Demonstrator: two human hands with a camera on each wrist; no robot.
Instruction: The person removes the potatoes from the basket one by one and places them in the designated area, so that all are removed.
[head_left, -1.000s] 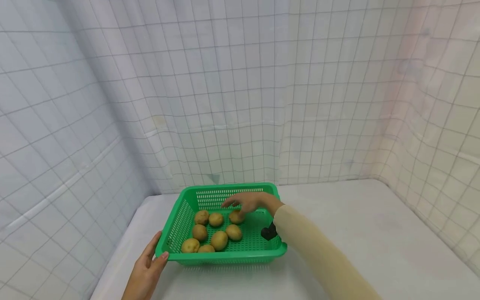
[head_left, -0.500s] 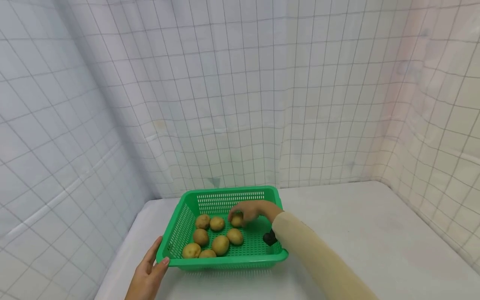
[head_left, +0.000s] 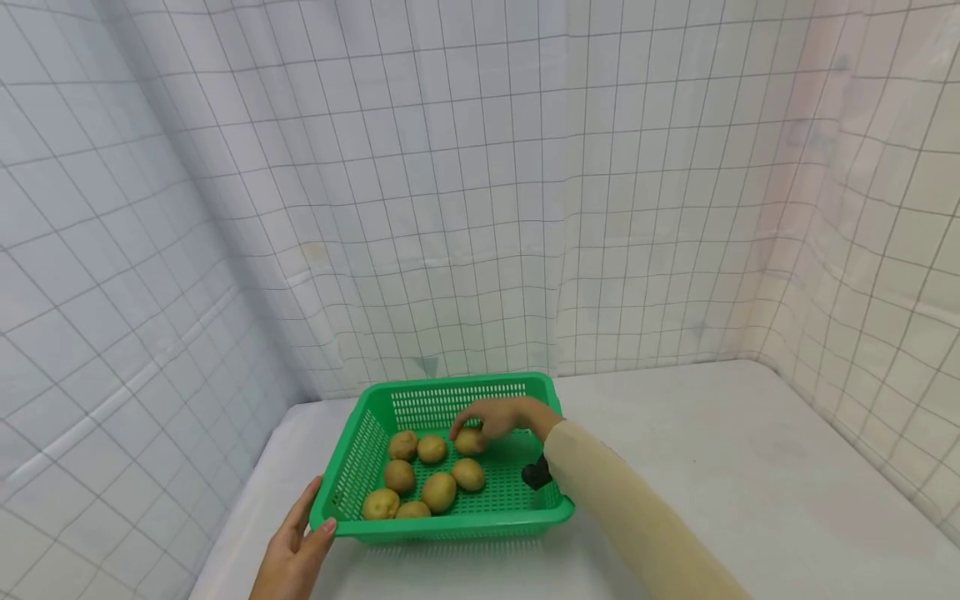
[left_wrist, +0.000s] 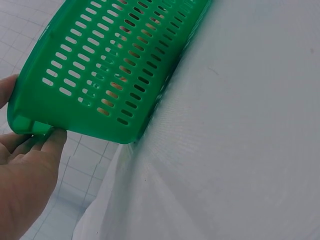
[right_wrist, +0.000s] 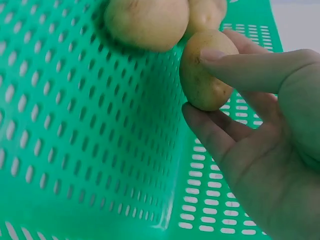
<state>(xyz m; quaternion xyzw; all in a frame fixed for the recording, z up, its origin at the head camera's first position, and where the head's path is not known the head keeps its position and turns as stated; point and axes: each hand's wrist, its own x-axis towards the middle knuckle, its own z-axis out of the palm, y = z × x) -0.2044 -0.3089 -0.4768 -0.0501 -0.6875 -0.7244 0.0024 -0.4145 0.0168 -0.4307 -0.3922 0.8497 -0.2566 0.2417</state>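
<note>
A green slotted plastic basket (head_left: 457, 527) sits on the white table and holds several potatoes. My left hand (head_left: 291, 552) grips its near left corner, thumb at the rim; in the left wrist view the fingers (left_wrist: 50, 142) hook under the lip. Reaching over the right wall, my right hand (head_left: 501, 415) pinches a potato (head_left: 470, 442) toward the back of the basket. The right wrist view shows the thumb (right_wrist: 240, 65) across that potato's side and fingertips around its other side. Two other potatoes (right_wrist: 147, 22) lie close beyond it.
Loose potatoes (head_left: 439, 492) fill the basket's left half and middle. A small black piece (head_left: 536, 475) is at the right wrist by the cream sleeve (head_left: 622, 500). Gridded white curtains (head_left: 465, 208) stand behind and at both sides; white table (head_left: 697, 467) extends right.
My right hand has lowered onto the potato at the back, and its fingers have closed around it; the potato has shifted slightly left. My left hand stays at the basket corner.
</note>
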